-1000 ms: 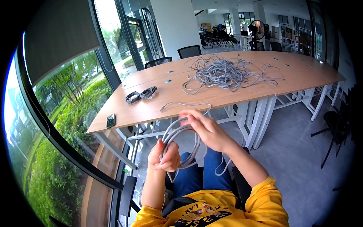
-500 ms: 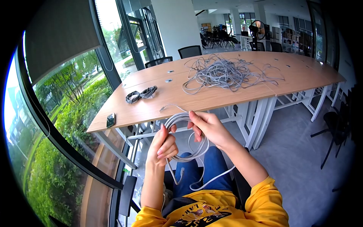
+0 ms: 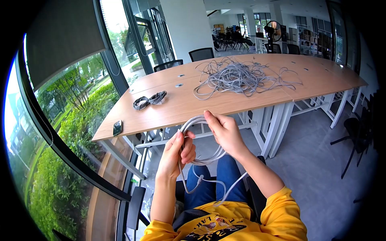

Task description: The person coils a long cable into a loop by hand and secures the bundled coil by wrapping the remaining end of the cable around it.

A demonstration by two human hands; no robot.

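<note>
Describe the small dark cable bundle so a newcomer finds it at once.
Find the big wooden table beside the windows. On its left part, between the phone-like slab and the sprawling grey tangle, lies the dark bundle, two rounded lobes joined side by side. Unlike the tangle it is compact; unlike the held coil, it rests on the table.

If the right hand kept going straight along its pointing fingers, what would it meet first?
The coil of cable that the right hand is pinching; beyond it, probably the table, though depth is unclear.
</note>
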